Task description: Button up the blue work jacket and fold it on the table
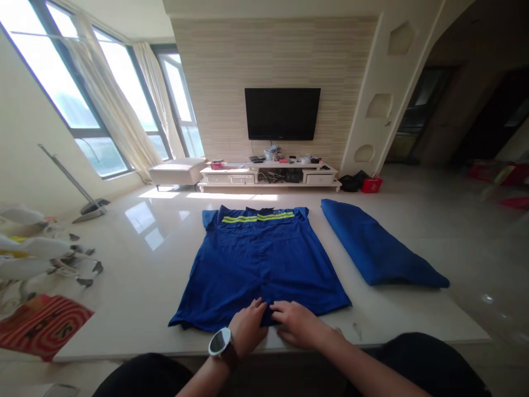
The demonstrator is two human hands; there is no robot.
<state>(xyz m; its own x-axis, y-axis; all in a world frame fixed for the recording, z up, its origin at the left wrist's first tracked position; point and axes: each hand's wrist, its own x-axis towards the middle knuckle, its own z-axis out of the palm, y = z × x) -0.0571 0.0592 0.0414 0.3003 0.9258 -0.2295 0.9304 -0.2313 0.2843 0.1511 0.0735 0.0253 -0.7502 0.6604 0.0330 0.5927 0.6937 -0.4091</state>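
A blue work shirt (258, 259) with a yellow reflective stripe lies spread flat on a white table (136, 298), collar end away from me. My left hand (248, 325), with a watch on its wrist, rests on the shirt's near hem with fingers laid flat. My right hand (297, 322) sits beside it on the same hem, fingers curled down onto the cloth edge. The two hands nearly touch at the middle of the hem. A folded blue garment (376, 248) lies to the right of the shirt.
White bags and a red printed bag (41, 325) sit at the left. Beyond the table are a TV (282, 113), a low white cabinet (268, 175), a white bench (176, 171) and large windows. A dustpan (93, 209) stands on the floor at left.
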